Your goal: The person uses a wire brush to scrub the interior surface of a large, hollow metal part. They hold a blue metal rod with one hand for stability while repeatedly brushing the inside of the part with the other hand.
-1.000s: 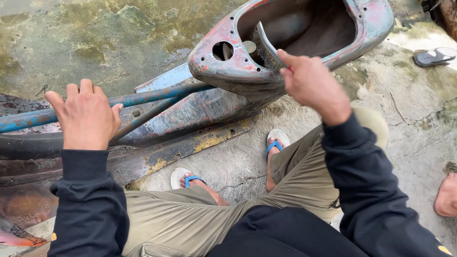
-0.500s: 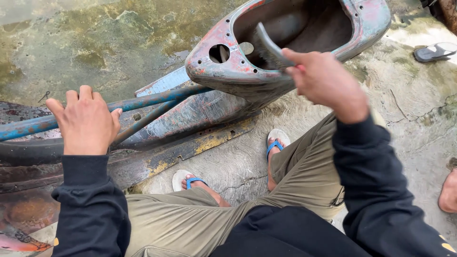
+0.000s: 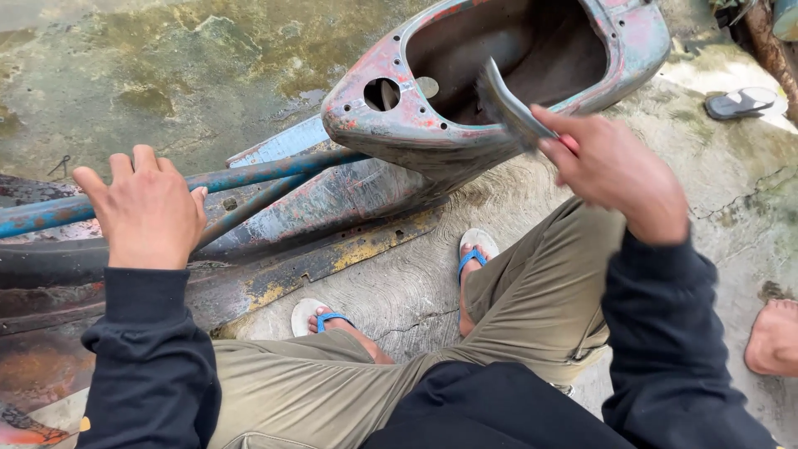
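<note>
Work surface: stained, damp concrete floor; no bench in view.

Workpiece: old scooter body shell, lying tilted on the floor ahead of the knees, hollow side up. Shows grey metal with patches of red and blue paint and a round hole near the nose. Rests against a rusted frame with a blue tube running out to the left.

Left hand: closed over the blue tube, palm down, fingers wrapped across the top. Appears to brace the frame.

Right hand: gripping the red handle of a flat, curved metal blade. Holds the blade over the near rim of the shell, tip pointing into the hollow. Blurred; cannot tell whether the edge touches the metal.

Step in hand, as judged: working the blade along the shell rim, probably scraping paint or rust.

Next stroke calls for a shallow blade angle, firm bracing on the tube, and knuckles held clear of the rim edge.

Nearby: blue-strapped sandals on the feet below the shell; a grey sandal lying loose at upper right; another person's bare foot at the right edge.
</note>
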